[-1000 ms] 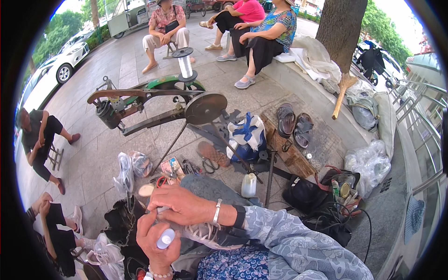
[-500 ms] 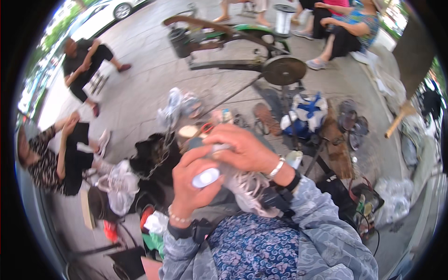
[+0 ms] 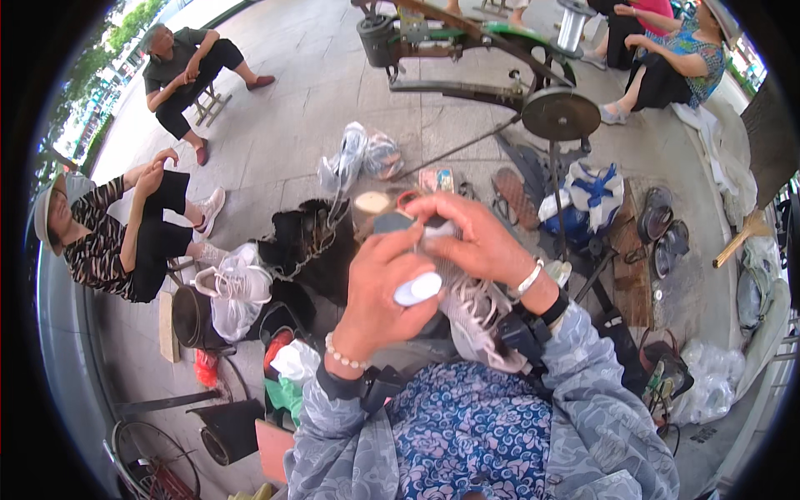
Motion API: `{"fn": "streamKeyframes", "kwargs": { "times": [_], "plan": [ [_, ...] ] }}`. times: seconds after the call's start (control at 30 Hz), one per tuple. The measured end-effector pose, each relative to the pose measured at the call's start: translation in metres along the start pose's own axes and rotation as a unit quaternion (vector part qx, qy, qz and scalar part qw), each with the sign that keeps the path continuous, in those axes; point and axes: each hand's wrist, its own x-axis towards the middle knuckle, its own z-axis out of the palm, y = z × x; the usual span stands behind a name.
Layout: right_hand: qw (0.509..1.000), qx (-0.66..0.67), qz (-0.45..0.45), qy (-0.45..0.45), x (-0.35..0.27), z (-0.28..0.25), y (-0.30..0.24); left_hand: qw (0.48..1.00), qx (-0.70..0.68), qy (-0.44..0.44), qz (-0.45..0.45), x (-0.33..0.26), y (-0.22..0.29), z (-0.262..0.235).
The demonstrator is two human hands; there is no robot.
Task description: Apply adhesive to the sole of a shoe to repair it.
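A pale pinkish-grey lace-up sneaker lies across my lap, its toe pointing away from me. My right hand is closed around its toe end. In my left hand is a white object with a smooth oval end, gripped in the curled fingers; its other end is hidden, so its kind does not show. My left fingertips meet the right ones at the sneaker's toe, beside a dark grey flat piece. Whether that piece belongs to the sneaker I cannot tell.
Ahead stands a hand-cranked machine with a round wheel. Dark shoes and a blue-and-white bag lie to the right. White sneakers in a plastic bag are at left. Several people sit around, one nearby in a striped top.
The view has shifted, so the surroundings sit lower and further right. Both hands keep their hold at the sneaker's toe, and the dark grey piece shows more clearly.
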Motion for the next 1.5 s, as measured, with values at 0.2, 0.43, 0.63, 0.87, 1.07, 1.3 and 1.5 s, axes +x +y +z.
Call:
{"fn": "streamKeyframes", "kwargs": {
  "times": [0.2,0.43,0.63,0.87,1.07,1.3,1.5],
  "plan": [
    [0.988,0.119,0.039,0.094,0.001,-0.008,0.026,0.915,-0.371,0.001,-0.159,-0.011,-0.027,0.015],
    [0.982,0.142,0.091,0.088,-0.025,-0.012,0.048,0.788,-0.55,0.096,-0.258,-0.033,-0.037,0.047],
    [0.982,0.141,0.09,0.088,-0.026,-0.011,0.055,0.805,-0.524,0.089,-0.265,-0.032,-0.038,0.049],
    [0.98,0.159,0.092,0.078,-0.025,-0.013,0.052,0.818,-0.511,0.072,-0.254,-0.031,-0.038,0.043],
    [0.972,0.187,0.116,0.087,-0.025,-0.009,0.055,0.83,-0.495,0.084,-0.242,-0.032,-0.039,0.041],
    [0.979,0.175,0.09,0.057,-0.018,-0.015,0.038,0.889,-0.286,0.037,-0.355,-0.037,-0.037,0.013],
    [0.99,0.127,0.049,0.041,-0.013,-0.007,0.031,0.969,-0.053,0.059,-0.235,-0.027,-0.031,-0.007]
  ]
}}
